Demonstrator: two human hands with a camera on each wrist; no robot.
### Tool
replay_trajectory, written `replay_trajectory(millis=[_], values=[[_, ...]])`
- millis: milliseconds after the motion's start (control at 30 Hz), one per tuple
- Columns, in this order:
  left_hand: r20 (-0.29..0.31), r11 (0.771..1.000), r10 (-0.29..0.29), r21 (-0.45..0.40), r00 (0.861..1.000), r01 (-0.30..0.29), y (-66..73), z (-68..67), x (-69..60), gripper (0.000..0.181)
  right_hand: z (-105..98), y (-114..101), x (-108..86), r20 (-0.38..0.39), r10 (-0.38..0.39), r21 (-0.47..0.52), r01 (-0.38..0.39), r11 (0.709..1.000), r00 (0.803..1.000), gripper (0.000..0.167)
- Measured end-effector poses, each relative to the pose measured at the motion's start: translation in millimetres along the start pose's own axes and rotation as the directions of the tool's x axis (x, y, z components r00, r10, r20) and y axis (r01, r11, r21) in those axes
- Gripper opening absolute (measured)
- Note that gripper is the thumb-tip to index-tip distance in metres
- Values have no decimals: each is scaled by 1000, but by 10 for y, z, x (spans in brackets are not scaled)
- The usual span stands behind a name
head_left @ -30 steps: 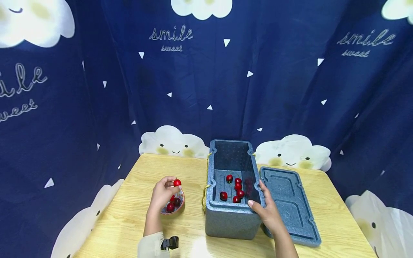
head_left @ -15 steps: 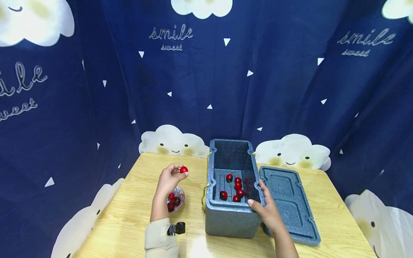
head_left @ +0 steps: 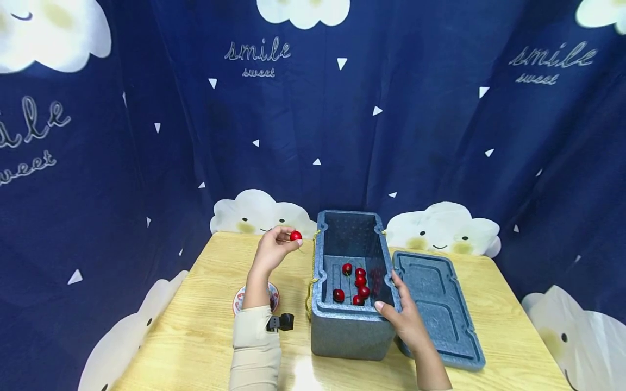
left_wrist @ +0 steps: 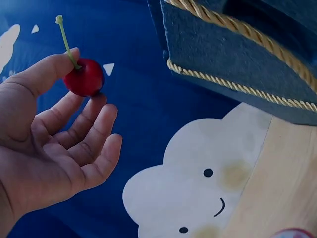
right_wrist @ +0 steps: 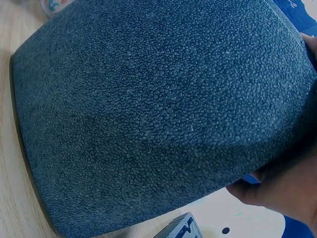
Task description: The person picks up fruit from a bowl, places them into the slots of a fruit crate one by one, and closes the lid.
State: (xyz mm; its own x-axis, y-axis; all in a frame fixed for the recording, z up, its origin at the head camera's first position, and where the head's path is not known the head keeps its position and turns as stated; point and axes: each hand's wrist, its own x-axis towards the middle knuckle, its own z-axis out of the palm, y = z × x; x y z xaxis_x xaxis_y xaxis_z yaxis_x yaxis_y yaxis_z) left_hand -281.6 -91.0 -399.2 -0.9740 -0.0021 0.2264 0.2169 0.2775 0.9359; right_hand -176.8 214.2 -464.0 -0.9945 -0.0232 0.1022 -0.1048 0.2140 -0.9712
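Note:
My left hand pinches a red cherry between thumb and fingertips, up and to the left of a dark blue foam box. In the left wrist view the green stem of that cherry points upward, and the other fingers are loosely bent. My right hand grips the box's near right corner, thumb over the rim and fingers along the right side. Several cherries lie on the floor of the open box. Left of it, a small patterned bowl is mostly hidden under my left forearm.
The box's lid lies on the wooden table, right of the box. A yellow twisted rope hangs along the box's left side. Behind the table hangs a dark blue curtain with printed clouds.
My left hand has carried the cherry from above the bowl, away from me and to the right, toward the box. My right hand and the box have stayed in place.

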Motion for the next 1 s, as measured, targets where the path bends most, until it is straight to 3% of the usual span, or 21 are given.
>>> replay_trajectory(millis=[267, 633, 1000], values=[[74, 1000, -15, -12, 997, 16, 76, 141, 164, 32, 3, -2, -13, -6, -24, -20, 24, 1000, 1000, 79], [178, 998, -36, -47, 983, 45, 208, 350, 266, 33, -4, 10, -19, -2, -13, -24, 13, 1000, 1000, 79], [242, 999, -43, 8, 969, 43, 323, 354, 333, 33, -3, 5, -19, 1, 11, -10, -11, 1000, 1000, 82]])
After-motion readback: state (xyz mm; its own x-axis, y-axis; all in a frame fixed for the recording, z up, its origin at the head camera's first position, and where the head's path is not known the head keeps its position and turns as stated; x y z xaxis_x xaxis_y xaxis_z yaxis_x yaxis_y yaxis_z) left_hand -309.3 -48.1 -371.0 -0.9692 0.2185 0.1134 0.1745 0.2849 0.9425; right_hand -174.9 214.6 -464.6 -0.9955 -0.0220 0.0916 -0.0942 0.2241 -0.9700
